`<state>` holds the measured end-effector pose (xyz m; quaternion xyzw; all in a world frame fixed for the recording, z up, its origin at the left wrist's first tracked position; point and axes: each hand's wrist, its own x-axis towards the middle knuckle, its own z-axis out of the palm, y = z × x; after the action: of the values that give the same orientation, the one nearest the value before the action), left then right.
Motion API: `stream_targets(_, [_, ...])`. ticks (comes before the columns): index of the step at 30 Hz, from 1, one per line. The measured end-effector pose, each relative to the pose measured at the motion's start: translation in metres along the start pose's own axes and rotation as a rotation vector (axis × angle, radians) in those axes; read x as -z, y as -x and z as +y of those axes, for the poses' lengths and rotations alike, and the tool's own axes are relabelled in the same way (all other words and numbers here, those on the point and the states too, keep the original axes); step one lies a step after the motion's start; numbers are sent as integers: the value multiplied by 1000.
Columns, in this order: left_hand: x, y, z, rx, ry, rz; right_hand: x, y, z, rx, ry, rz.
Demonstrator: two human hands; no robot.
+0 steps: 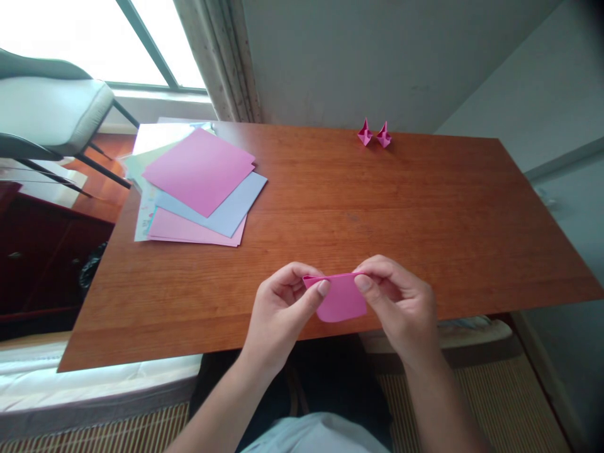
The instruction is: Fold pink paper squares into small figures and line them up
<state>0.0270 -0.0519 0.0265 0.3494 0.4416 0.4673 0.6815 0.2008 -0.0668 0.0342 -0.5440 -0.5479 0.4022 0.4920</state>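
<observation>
The fingers of the left hand and right hand pinch the pink paper by its upper edge, where uneven pressure could skew the fold.

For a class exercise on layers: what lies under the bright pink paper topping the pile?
Under the bright pink paper, a blue sheet, light pink sheets and pale papers stick out. Their covered parts, and anything wholly hidden there, cannot be seen.

The held paper is bright pink, the tabletop reddish-brown with streaky grain.
</observation>
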Motion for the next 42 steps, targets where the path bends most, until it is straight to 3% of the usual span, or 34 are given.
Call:
stream_targets(19, [-1,2,0,5,33,2,-2,1,4,-25,-59,58])
stream_targets(31, [0,3,-1,-20,-8,142,-2,2,3,72,68,156])
stream_targets(42, [-1,0,-3,-69,-146,180,-2,4,6,68,118,154])
